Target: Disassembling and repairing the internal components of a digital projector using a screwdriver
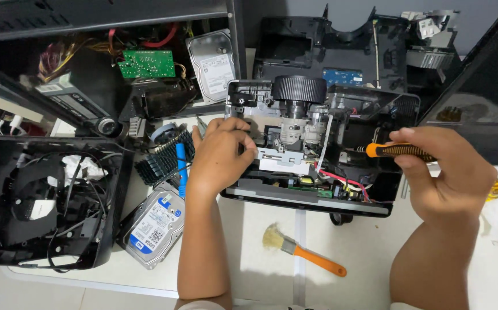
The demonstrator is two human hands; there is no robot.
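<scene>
A: Projector (318,149) sits opened up mid-table; left hand (221,155) bent over its left edge, fingers pinching the frame.

B: Yep, right hand (444,172) fisted around the screwdriver (398,150), tip inside.

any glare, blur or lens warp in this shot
Head view: even, soft light, sharp throughout, no motion blur on the left hand or right hand; faint sheen on the hard drive; wide-angle lens bows the shelf edge at top; dark interior of the opened projector loses some detail.

A white worktable (260,252) stands against a pale grey wall (352,11).
</scene>
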